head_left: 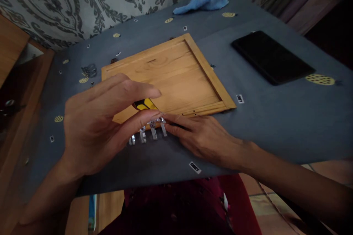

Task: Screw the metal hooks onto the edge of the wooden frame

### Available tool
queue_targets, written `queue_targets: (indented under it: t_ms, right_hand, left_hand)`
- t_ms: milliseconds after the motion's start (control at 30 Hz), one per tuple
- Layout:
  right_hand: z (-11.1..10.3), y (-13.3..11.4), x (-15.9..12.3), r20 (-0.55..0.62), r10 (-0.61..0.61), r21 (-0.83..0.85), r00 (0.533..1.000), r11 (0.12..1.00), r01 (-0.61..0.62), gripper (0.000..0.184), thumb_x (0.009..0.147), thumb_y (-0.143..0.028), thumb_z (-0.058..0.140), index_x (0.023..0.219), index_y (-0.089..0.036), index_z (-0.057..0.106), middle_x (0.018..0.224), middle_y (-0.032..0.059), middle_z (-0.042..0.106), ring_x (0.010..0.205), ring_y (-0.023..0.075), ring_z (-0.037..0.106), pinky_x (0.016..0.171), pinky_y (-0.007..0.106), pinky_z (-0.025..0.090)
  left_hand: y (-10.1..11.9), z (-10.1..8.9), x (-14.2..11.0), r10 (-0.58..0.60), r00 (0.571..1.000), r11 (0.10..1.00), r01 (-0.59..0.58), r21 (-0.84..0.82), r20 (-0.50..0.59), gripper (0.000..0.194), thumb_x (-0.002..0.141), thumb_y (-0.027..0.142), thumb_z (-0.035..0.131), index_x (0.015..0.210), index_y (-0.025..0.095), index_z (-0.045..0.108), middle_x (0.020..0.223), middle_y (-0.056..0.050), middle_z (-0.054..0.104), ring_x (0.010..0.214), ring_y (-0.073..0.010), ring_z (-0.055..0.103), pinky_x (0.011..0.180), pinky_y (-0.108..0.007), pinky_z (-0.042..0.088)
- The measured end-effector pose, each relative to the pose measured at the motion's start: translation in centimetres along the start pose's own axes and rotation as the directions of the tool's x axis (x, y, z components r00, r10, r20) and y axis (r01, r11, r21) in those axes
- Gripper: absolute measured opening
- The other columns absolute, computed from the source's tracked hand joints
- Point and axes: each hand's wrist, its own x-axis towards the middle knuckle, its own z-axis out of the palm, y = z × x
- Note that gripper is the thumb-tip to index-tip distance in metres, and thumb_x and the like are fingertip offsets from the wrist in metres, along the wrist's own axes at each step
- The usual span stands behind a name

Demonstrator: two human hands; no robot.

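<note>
My left hand (93, 117) is closed around a black and yellow screwdriver handle (145, 104), between thumb and fingers; its tip is hidden. Just below the thumb, a row of shiny metal hooks (153, 132) lies along the near edge of a framed wooden panel (171, 80). At the right end of this row, the fingertips of my right hand (204, 134) pinch the metal hook piece against the wood. The panel rests flat on the table, its near left corner covered by my left hand. Small dark holes show in the near rail, right of the hooks.
A black phone (273, 57) lies on the blue-grey tablecloth (275, 128) at the right. Toward the back is a crumpled blue cloth (204, 0). A small dark heap of hardware (89, 70) sits left of the panel. Wooden furniture (41, 73) borders the table's left side.
</note>
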Motion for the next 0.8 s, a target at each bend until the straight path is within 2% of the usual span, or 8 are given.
queue_targets:
  t_ms: [100, 200, 333, 433, 633, 800]
  right_hand:
    - [0.1, 0.0, 0.0, 0.025, 0.005, -0.004, 1.0, 1.0, -0.004, 0.044, 0.087, -0.006, 0.044, 0.127, -0.015, 0.062, 0.134, 0.0103, 0.062, 0.079, 0.0178, 0.069, 0.061, 0.031, 0.056]
    - [0.1, 0.1, -0.1, 0.026, 0.001, -0.004, 1.0, 1.0, -0.001, 0.045, 0.088, -0.006, 0.043, 0.127, -0.015, 0.062, 0.136, 0.011, 0.061, 0.079, 0.0189, 0.07, 0.061, 0.033, 0.057]
    - [0.2, 0.1, -0.2, 0.02, -0.003, -0.006, 1.0, 1.0, 0.003, 0.044, 0.089, -0.007, 0.043, 0.127, -0.015, 0.062, 0.134, 0.0119, 0.062, 0.078, 0.0203, 0.071, 0.062, 0.035, 0.058]
    - [0.2, 0.1, -0.2, -0.002, -0.005, 0.0, 1.0, 1.0, 0.005, 0.043, 0.089, -0.008, 0.045, 0.127, -0.014, 0.061, 0.132, 0.0119, 0.063, 0.08, 0.0206, 0.071, 0.063, 0.034, 0.057]
    - [-0.1, 0.0, 0.0, 0.013, -0.002, -0.005, 1.0, 1.0, 0.003, 0.043, 0.088, -0.006, 0.044, 0.126, -0.014, 0.062, 0.134, 0.0113, 0.062, 0.075, 0.0194, 0.07, 0.059, 0.033, 0.056]
    - [-0.1, 0.0, 0.0, -0.004, -0.009, -0.003, 1.0, 1.0, 0.009, 0.043, 0.089, -0.006, 0.044, 0.127, -0.014, 0.061, 0.131, 0.0107, 0.064, 0.073, 0.0185, 0.069, 0.059, 0.033, 0.055]
  left_hand:
    - [0.0, -0.1, -0.2, -0.003, 1.0, 0.998, 0.004, 0.069, -0.013, 0.023, 0.086, 0.026, 0.07, 0.108, 0.031, 0.067, 0.101, 0.005, 0.074, 0.084, -0.0183, 0.07, 0.072, -0.033, 0.056]
    - [0.0, -0.4, -0.2, -0.03, 0.999, 0.997, 0.028, 0.076, 0.024, 0.027, 0.086, 0.025, 0.069, 0.111, 0.037, 0.067, 0.107, 0.01, 0.073, 0.089, -0.0185, 0.072, 0.076, -0.034, 0.059]
    - [0.1, -0.9, 0.2, 0.005, 0.996, 1.0, -0.005, -0.001, 0.087, 0.03, 0.086, 0.021, 0.067, 0.111, 0.037, 0.067, 0.107, 0.01, 0.073, 0.091, -0.0182, 0.072, 0.077, -0.033, 0.061]
    - [0.0, -0.8, 0.4, -0.004, 0.993, 0.994, 0.017, -0.11, 0.119, 0.033, 0.087, 0.018, 0.065, 0.113, 0.039, 0.065, 0.107, 0.009, 0.073, 0.094, -0.0183, 0.071, 0.079, -0.034, 0.061]
    - [0.2, 0.3, 0.0, -0.059, 0.997, 0.997, 0.061, -0.048, 0.049, 0.028, 0.087, 0.025, 0.068, 0.112, 0.035, 0.063, 0.103, 0.006, 0.071, 0.09, -0.0174, 0.068, 0.078, -0.036, 0.057]
    - [0.5, 0.2, 0.0, -0.027, 0.999, 0.999, 0.028, -0.038, 0.037, 0.027, 0.088, 0.019, 0.066, 0.112, 0.031, 0.064, 0.102, 0.007, 0.073, 0.09, -0.0154, 0.07, 0.08, -0.032, 0.057]
